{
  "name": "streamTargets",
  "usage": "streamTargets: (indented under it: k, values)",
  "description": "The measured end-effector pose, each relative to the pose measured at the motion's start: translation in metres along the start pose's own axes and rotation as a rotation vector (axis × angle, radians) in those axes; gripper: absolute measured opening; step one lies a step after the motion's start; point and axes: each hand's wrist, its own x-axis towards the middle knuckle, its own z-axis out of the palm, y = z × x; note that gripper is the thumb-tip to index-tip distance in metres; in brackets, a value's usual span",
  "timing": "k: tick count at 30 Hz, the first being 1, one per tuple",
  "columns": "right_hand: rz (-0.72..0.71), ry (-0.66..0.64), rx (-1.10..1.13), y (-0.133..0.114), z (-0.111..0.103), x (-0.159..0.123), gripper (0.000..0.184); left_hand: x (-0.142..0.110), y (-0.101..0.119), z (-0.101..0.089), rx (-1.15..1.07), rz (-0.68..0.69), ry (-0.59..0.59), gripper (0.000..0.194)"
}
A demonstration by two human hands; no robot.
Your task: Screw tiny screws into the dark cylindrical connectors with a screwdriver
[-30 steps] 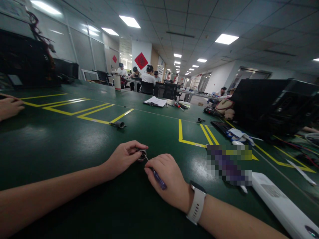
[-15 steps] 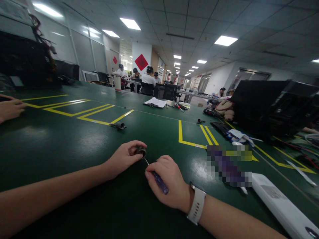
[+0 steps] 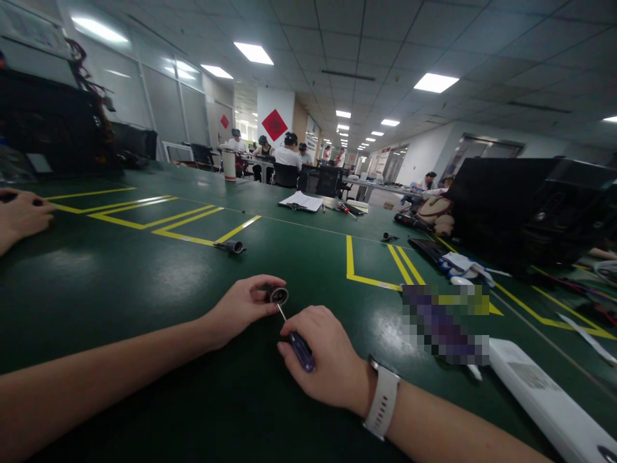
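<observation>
Steady at the table

Toward its near edge, my right hand and left hand grip the screwdriver and small round part respectively, tip close to rim. I should brace the part and align the shaft.

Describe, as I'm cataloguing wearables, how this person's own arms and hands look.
The left hand and right hand are gloveless, the forearms sleeveless. A wristwatch, with a pale, holed strap and metallic-rimmed case, is worn on the right; nothing shows worn on the left.
</observation>
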Motion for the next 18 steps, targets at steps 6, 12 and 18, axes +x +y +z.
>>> streamTargets:
  k: [6,12,18]
  values:
    - [0.030,0.021,-0.001,-0.0028,0.0009,-0.0005,0.009,0.0011,-0.0012,0.0003,-0.028,0.027,0.007,0.045]
    - [0.149,0.063,-0.029,-0.0013,0.0035,0.0010,0.008,0.0021,-0.0031,-0.0012,-0.018,0.025,0.005,0.045]
    - [0.136,0.004,-0.010,0.0002,0.0031,0.0013,0.009,0.0031,-0.0073,-0.0019,-0.020,0.042,-0.018,0.048]
